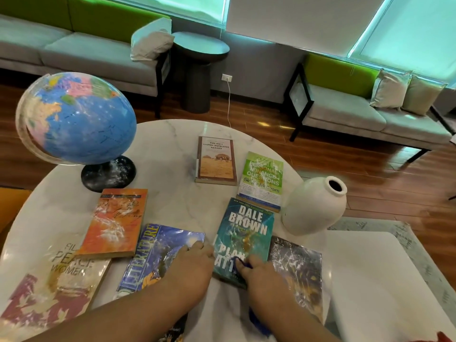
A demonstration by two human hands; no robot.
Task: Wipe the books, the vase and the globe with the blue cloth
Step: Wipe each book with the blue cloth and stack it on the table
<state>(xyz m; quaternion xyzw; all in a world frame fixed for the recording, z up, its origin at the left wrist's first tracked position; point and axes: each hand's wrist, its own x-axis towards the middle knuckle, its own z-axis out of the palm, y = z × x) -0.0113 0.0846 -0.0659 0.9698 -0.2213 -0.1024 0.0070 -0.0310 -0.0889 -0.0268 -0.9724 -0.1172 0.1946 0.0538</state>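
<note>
1. Head view, cloth [240, 264]: dark blue and bunched. Your right hand [261, 280] grips it, fingers curled round it, and presses it on the near end of the teal book [246, 233].
2. Left hand [192, 265]: fingers straight, holding nothing, resting flat on the right edge of the Literature book [158, 253], just beside the teal book.
3. Other books, flat on the marble table [167, 149]: tan book [216, 159], green book [261, 178], orange book [116, 223], pink book [56, 287], dark book [298, 267]. Covers are glossy with white streaks.
4. Globe [76, 117]: mostly blue, on a black base at the table's far left.
5. Vase [313, 206]: white with a dark mouth, at the right edge near the green book.
6. Hard to make out: your hand hides most of the cloth, though a strip shows under the wrist. The frame edge cuts off the pink book, and the dark book's title is unreadable.
</note>
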